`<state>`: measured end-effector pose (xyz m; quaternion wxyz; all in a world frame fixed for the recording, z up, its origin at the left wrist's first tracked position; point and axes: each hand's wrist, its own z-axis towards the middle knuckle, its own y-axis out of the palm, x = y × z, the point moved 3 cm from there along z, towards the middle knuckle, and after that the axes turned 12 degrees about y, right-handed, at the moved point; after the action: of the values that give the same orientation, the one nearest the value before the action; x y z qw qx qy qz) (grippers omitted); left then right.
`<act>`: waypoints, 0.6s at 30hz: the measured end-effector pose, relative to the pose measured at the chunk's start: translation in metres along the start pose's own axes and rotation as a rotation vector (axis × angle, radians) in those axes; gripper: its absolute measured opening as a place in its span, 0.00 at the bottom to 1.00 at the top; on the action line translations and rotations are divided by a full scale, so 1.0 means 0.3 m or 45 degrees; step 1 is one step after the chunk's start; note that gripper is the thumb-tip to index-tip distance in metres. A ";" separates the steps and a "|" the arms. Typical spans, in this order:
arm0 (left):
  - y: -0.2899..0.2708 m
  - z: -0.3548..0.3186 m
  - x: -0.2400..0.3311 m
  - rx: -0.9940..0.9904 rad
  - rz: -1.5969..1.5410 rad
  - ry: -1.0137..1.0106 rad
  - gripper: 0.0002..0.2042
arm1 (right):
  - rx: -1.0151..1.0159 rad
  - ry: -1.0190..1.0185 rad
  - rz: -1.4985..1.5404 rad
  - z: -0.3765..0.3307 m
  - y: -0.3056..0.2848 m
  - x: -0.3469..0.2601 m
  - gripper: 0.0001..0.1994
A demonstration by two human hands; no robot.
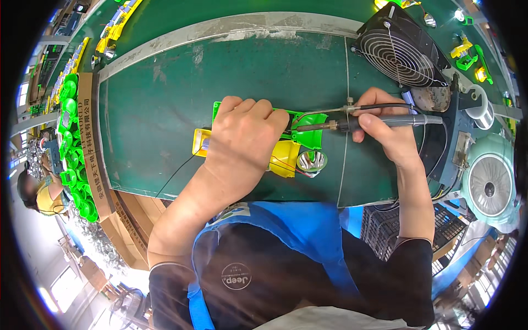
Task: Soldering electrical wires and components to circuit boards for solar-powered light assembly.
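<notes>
My left hand [245, 132] is closed, knuckles up, over a green plastic lamp housing [311, 140] on the bench, hiding much of it and its own fingertips. My right hand [382, 124] grips a soldering iron [393, 121] with a thin metal solder-feed tube [330, 110] fixed alongside. The iron points left, its tip reaching into the housing beside my left fingers. A yellow housing half [284, 158] lies partly under my left wrist. Thin wires run from it to a round silver reflector [312, 160] with a green rim.
A black fan with a wire guard [399, 52] stands at the far right. Near it are a solder spool [481, 107] and a pale green round fan [488, 184]. A cardboard box [85, 137] of green housings [69, 148] lines the left edge. Yellow lamp parts [118, 25] lie beyond the grey rail.
</notes>
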<state>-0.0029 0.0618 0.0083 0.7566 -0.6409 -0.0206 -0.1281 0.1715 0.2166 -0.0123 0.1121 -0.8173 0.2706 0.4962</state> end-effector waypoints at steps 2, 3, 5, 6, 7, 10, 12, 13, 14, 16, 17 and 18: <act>-0.002 0.003 -0.002 -0.070 0.004 -0.011 0.03 | -0.032 -0.002 -0.033 0.018 0.006 0.001 0.11; -0.006 0.007 -0.002 -0.073 0.002 -0.012 0.03 | -0.039 -0.004 -0.073 0.016 0.010 -0.004 0.11; -0.011 0.012 0.000 -0.056 -0.026 -0.004 0.02 | -0.051 -0.003 -0.083 0.008 0.015 -0.012 0.11; -0.010 0.015 0.001 -0.079 0.005 -0.006 0.02 | -0.053 -0.002 -0.082 0.009 0.015 -0.012 0.11; -0.005 0.016 0.001 -0.081 0.004 -0.008 0.02 | -0.050 0.008 -0.086 0.011 0.016 -0.011 0.11; -0.001 0.025 0.003 -0.112 0.101 0.010 0.03 | -0.049 0.005 -0.113 0.009 0.013 -0.015 0.10; -0.005 0.028 0.011 -0.099 0.100 -0.003 0.03 | -0.046 -0.018 -0.153 0.004 0.016 -0.019 0.10; -0.006 0.025 0.014 -0.086 0.101 -0.016 0.03 | -0.051 -0.018 -0.151 0.002 0.018 -0.016 0.10; -0.004 0.022 0.015 -0.089 0.104 -0.021 0.03 | -0.035 -0.041 -0.184 -0.004 0.018 -0.013 0.10; -0.007 0.020 0.014 -0.100 0.093 -0.046 0.03 | -0.009 -0.107 -0.167 -0.026 0.004 0.004 0.09; -0.009 0.019 0.013 -0.100 0.095 -0.047 0.03 | 0.045 -0.178 -0.096 -0.047 -0.008 0.018 0.09; -0.008 0.023 0.013 -0.106 0.095 -0.043 0.03 | 0.101 -0.247 -0.024 -0.068 -0.025 0.034 0.09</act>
<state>0.0011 0.0674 0.0125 0.7329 -0.6743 -0.0041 -0.0899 0.1946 0.2104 -0.0119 0.1746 -0.7629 0.2703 0.5607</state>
